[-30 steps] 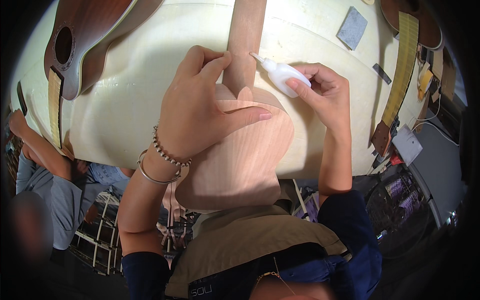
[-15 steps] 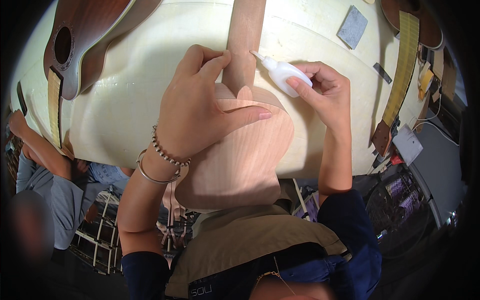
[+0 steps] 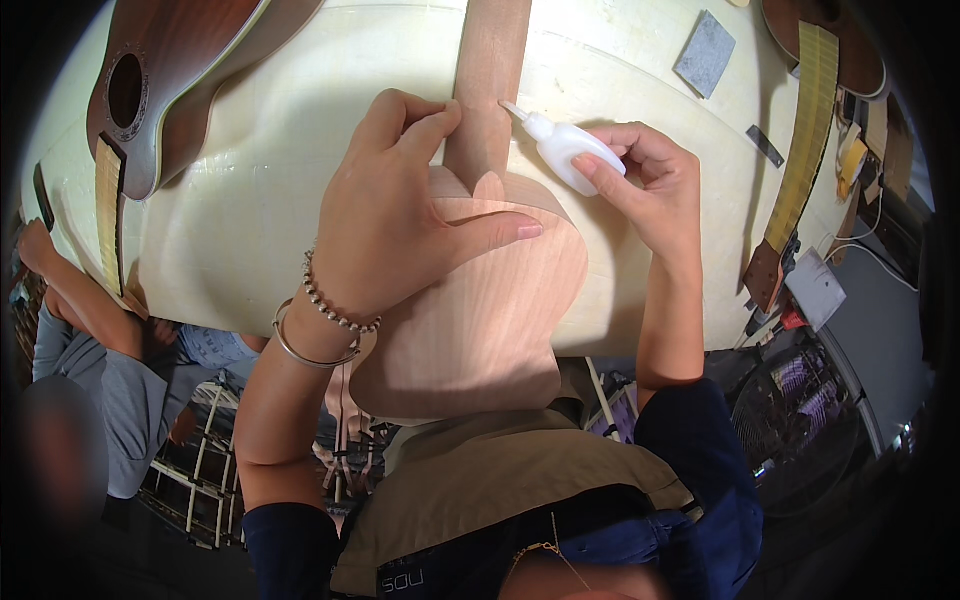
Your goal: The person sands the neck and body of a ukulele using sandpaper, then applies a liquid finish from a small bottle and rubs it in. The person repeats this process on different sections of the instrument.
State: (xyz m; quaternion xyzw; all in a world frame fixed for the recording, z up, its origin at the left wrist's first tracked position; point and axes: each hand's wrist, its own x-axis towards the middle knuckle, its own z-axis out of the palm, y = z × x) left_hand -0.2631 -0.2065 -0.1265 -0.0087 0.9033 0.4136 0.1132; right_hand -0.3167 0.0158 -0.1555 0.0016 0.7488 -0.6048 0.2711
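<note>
An unfinished pale wood ukulele [image 3: 480, 310] lies back side up, its lower end against my apron and its neck [image 3: 492, 60] pointing away over the table. My left hand [image 3: 395, 195] grips it near the heel, with curled fingertips at the neck's left edge and the thumb stretched across the back. In my right hand [image 3: 650, 180] is a white squeeze bottle [image 3: 570, 152], pinched between thumb and fingers and tilted to the left. Its thin nozzle tip touches, or nearly touches, the neck's right edge just above the heel. Any liquid is too small to see.
A dark brown ukulele [image 3: 165, 90] lies at the far left, and part of another [image 3: 865, 45] shows at far right. A grey rectangular pad [image 3: 706, 54] and a yellowish fretted neck [image 3: 805, 140] rest on the cream table [image 3: 240, 260]. Another person's arm [image 3: 85, 290] is at left.
</note>
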